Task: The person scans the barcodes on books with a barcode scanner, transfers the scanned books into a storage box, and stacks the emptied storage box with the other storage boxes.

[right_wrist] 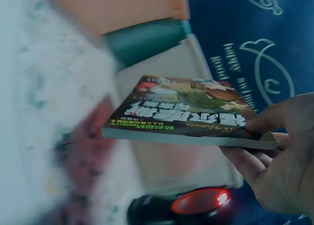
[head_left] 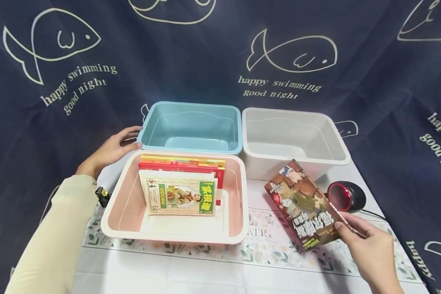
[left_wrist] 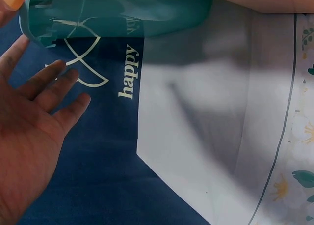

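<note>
My right hand (head_left: 371, 245) grips a brown illustrated book (head_left: 301, 204) by its lower right corner, thumb on the cover and fingers beneath. The book is tilted in the air in front of the white bin (head_left: 297, 159). In the right wrist view the book's pale page edge (right_wrist: 186, 139) faces the camera. My left hand (head_left: 114, 147) rests its fingertips at the left rim of the blue bin (head_left: 191, 147), with fingers spread in the left wrist view. Several books stand upright in the pink bin (head_left: 125, 228), a cream-covered book (head_left: 180, 196) in front of red and yellow ones.
A black device with a glowing red face (head_left: 347, 196) stands right of the white bin, its cable running right. A floral runner (head_left: 264, 249) crosses the white table (head_left: 161, 273). Behind hangs a navy curtain (head_left: 191, 61) with fish drawings. The blue and white bins stand side by side.
</note>
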Demonstrator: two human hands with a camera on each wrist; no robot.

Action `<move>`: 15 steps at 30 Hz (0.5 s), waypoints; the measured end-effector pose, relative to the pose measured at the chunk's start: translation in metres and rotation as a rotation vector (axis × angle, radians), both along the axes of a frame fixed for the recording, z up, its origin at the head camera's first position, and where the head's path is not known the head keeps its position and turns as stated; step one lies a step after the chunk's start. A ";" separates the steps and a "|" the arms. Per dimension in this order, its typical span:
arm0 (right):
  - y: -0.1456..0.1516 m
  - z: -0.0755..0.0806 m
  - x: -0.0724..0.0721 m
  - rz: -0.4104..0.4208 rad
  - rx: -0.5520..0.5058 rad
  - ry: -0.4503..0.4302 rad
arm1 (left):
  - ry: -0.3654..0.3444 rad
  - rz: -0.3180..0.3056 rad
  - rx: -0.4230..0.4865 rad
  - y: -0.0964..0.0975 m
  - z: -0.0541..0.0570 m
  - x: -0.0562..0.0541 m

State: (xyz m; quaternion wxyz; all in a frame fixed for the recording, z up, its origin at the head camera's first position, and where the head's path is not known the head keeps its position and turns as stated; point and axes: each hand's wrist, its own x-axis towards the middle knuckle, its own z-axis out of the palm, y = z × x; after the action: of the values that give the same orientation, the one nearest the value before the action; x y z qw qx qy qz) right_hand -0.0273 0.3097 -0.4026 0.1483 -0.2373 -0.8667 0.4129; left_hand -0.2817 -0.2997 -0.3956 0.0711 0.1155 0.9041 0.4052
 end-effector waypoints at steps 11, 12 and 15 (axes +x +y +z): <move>-0.006 -0.035 0.022 -0.066 -0.022 -0.065 | -0.007 0.001 -0.004 0.002 0.000 0.000; -0.006 -0.036 0.023 -0.074 -0.031 -0.075 | -0.009 0.002 -0.007 0.001 0.000 0.000; -0.006 -0.037 0.025 -0.103 -0.055 -0.102 | -0.007 -0.007 -0.007 0.001 0.001 0.001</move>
State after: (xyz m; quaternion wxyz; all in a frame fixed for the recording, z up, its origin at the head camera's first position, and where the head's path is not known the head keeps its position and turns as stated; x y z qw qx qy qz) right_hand -0.0022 0.3036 -0.4399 0.1184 -0.3066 -0.8480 0.4159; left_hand -0.2805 -0.2987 -0.3945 0.0763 0.1171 0.9049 0.4020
